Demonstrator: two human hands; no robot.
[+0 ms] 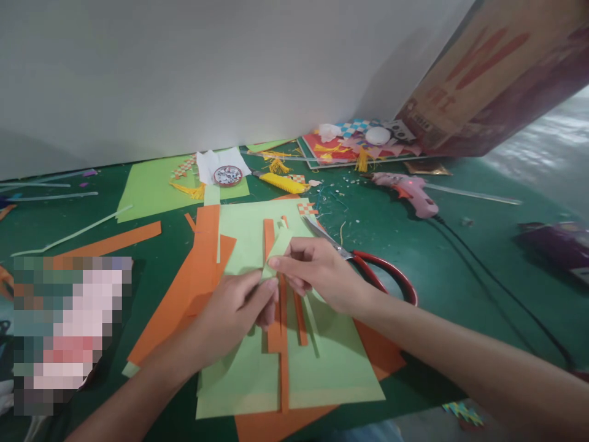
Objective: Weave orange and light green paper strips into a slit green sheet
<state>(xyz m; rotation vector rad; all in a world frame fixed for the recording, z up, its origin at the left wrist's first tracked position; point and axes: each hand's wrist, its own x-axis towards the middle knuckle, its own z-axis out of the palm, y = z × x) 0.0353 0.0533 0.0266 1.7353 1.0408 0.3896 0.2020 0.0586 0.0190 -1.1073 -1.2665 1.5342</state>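
Note:
My left hand [239, 307] and my right hand [317, 270] meet over a light green paper sheet [331, 362] cut into long strips. Both pinch one light green strip [276, 248] that rises from the sheet, fingers closed on it. Orange strips [281, 344] run lengthwise between the green ones. More orange paper [197, 270] lies under and to the left of the sheet. Red-handled scissors [381, 276] rest just behind my right wrist.
A pink glue gun [409, 191] with a black cord lies at the right. A yellow comb-like piece [280, 182], a round tin [227, 175] on white paper, a green sheet [147, 187] and finished woven crafts [354, 144] sit at the back. A tilted cardboard box [497, 80] leans at upper right.

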